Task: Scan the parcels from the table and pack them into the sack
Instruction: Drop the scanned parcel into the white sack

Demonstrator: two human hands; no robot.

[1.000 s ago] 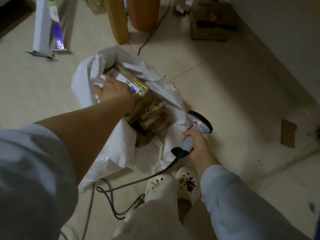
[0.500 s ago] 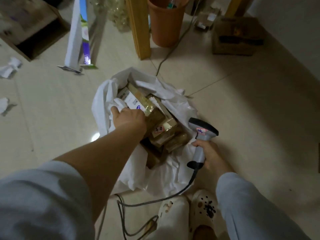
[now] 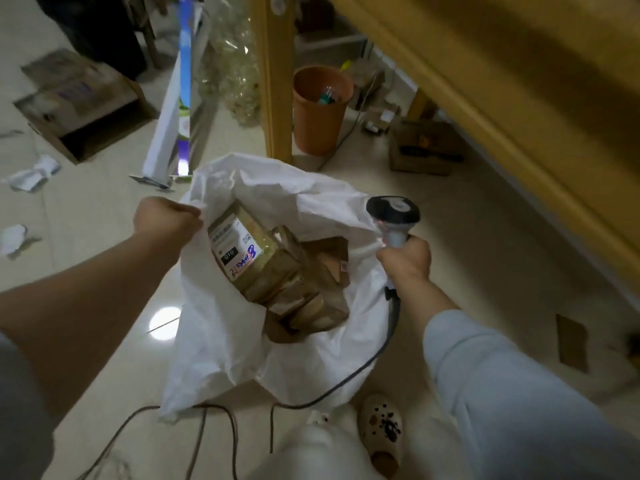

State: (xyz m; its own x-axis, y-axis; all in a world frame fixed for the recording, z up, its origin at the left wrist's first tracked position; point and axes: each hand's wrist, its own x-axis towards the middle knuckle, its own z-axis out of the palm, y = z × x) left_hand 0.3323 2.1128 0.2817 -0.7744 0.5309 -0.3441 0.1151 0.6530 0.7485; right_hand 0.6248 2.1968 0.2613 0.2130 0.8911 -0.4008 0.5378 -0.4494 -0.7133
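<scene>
A white sack (image 3: 221, 341) stands open on the floor in front of my feet. Inside lie several brown taped parcels; the top parcel (image 3: 249, 258) carries a white shipping label. My left hand (image 3: 166, 223) is fisted on the sack's left rim and holds it up. My right hand (image 3: 405, 261) grips the handle of a grey barcode scanner (image 3: 393, 216) at the sack's right rim, and some sack fabric appears pinched there too. The scanner's black cable (image 3: 346, 386) trails down across the floor.
A yellow wooden table (image 3: 485, 81) overhangs at upper right, its leg (image 3: 273, 81) just behind the sack. An orange bin (image 3: 320, 109), cardboard boxes (image 3: 83, 109) (image 3: 422, 150), a long white carton (image 3: 173, 109) and paper scraps lie around. My white clogs (image 3: 381, 431) stand near the cables.
My left hand has left the labelled parcel inside the sack and now grips the sack's left rim. My right hand with the scanner has risen to the right rim. The view has tilted up.
</scene>
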